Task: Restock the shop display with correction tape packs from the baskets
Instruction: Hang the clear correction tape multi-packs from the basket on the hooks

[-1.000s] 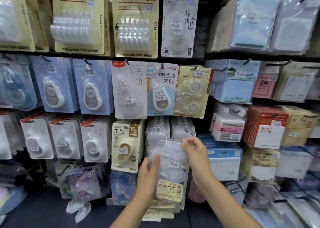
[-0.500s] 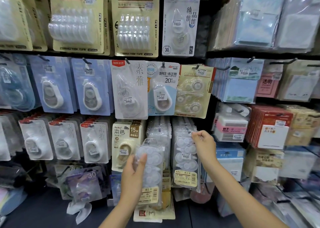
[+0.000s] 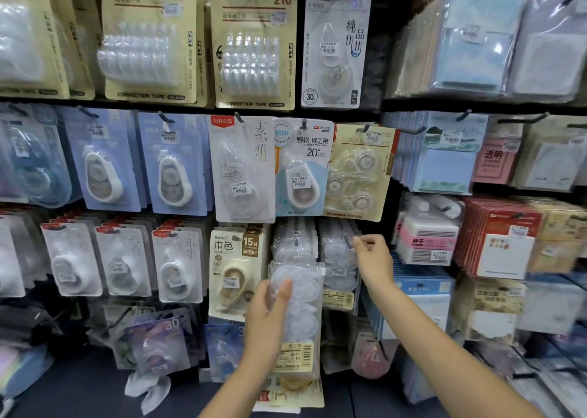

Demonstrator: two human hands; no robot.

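A clear correction tape pack (image 3: 295,316) is held nearest the camera by the left hand (image 3: 266,319), whose thumb and fingers are curled round its left edge at mid-height. The pack sits just below and in front of the clear packs hanging on the peg (image 3: 295,243), directly under the blue 20 m card (image 3: 301,166), which serves here as the landmark. The pack is judged to be light, with a thin, glossy wrapper that is probably slippery and flexes readily. It is likely best taken by its edges or by the stiffer labelled card at its foot, with the top left free for the hole to meet a peg.

Farther back, below and to the right of the blue card, the right hand (image 3: 373,258) is seen with fingertips pressed together at the end of a hook (image 3: 347,241) carrying similar clear packs (image 3: 338,258). Whether the hook itself or a pack's top is being pinched cannot be told.
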